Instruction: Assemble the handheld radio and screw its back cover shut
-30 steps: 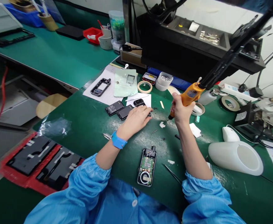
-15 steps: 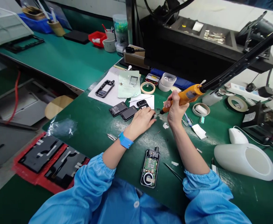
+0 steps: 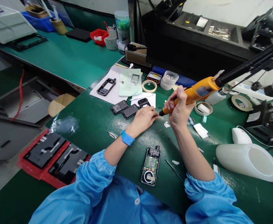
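My right hand (image 3: pixel 179 109) grips an orange electric screwdriver (image 3: pixel 194 95) on a black cable, tilted so its tip points left. My left hand (image 3: pixel 144 119), with a blue wristband, is pinched right at that tip; what it holds is too small to see. Near my chest an opened black handset (image 3: pixel 150 165) lies on the green mat (image 3: pixel 92 124), its circuit board and a round ring showing. Two dark battery-like parts (image 3: pixel 124 109) and a small black part (image 3: pixel 144 102) lie just beyond my left hand.
Thin tweezers (image 3: pixel 175 170) lie right of the handset. A white hood-shaped object (image 3: pixel 247 161) and a mouse (image 3: pixel 240 136) sit at the right. Tape rolls (image 3: pixel 150 86), a white cup of screws (image 3: pixel 169 79) and papers with a black frame (image 3: pixel 106 86) lie behind. Red trays (image 3: pixel 53 157) sit at the left.
My right hand has swung the screwdriver from steeply downward to nearly level, tip to the left. My left hand has lifted off the mat and pinched at the tip.
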Motion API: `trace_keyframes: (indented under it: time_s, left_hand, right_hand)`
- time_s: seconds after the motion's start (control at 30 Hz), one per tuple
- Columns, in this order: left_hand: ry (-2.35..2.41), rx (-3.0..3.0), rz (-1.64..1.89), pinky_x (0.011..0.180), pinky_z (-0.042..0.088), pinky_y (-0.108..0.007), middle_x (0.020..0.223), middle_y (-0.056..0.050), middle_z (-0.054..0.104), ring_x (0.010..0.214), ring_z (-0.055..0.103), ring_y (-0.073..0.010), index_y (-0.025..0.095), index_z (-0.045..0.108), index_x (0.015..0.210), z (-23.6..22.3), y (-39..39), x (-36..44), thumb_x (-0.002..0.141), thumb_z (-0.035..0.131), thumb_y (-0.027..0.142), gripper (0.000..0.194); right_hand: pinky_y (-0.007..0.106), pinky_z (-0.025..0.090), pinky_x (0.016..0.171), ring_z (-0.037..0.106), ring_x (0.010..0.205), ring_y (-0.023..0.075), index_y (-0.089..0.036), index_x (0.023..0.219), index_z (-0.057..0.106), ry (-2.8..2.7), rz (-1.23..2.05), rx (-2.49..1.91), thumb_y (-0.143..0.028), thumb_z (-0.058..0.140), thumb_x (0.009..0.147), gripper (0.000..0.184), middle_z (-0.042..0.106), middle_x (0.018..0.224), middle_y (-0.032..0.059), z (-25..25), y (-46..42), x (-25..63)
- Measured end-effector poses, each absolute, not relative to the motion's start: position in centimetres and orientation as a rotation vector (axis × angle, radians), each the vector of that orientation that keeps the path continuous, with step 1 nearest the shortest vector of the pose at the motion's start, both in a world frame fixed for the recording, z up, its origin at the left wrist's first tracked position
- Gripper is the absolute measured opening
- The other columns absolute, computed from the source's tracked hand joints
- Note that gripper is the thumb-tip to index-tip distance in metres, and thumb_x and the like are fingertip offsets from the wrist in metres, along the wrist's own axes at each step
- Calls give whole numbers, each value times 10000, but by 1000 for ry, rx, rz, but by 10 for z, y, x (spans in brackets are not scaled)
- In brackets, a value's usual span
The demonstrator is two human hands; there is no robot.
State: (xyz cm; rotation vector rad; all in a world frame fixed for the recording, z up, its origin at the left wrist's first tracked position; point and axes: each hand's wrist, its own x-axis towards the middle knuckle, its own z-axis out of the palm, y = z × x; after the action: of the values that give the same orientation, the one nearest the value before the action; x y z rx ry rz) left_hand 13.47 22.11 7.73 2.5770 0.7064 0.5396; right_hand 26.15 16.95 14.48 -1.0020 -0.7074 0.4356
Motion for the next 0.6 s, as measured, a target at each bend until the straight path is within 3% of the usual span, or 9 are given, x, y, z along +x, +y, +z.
trace_keyframes:
  time_s: [0.13, 0.27, 0.47, 0.6]
  left_hand:
    - [668, 2554, 564, 900, 586, -344, 1039, -69, 785, 1032, 753, -245, 191, 844, 1007, 79, 223, 133, 1086, 762, 242, 124]
    - [618, 2555, 564, 880, 573, -344, 1003, -68, 774, 1006, 736, -245, 190, 829, 980, 85, 221, 132, 1095, 733, 250, 161]
    - [444, 2576, 548, 904, 565, -364, 1060, -80, 788, 1030, 741, -258, 189, 821, 1013, 105, 200, 120, 1116, 685, 230, 175]
    - [348, 2567, 553, 877, 555, -361, 1081, -72, 799, 999, 745, -243, 191, 818, 1049, 110, 170, 97, 1147, 645, 233, 204]
  right_hand:
    - [327, 368, 483, 292, 451, 107, -298, 673, 537, -765, 457, -1051, -762, 815, 915, 593, 336, 531, -84, 149, 164, 264]
    - [383, 364, 491, 289, 467, 150, -333, 690, 552, -793, 457, -1087, -802, 823, 906, 583, 329, 513, -57, 156, 158, 260]
    - [283, 267, 381, 238, 367, 81, -277, 666, 599, -844, 521, -1002, -687, 899, 863, 545, 304, 460, -104, 181, 135, 242]
    - [275, 241, 338, 306, 321, 106, -268, 696, 659, -906, 608, -968, -857, 832, 799, 623, 377, 453, -89, 192, 97, 229]
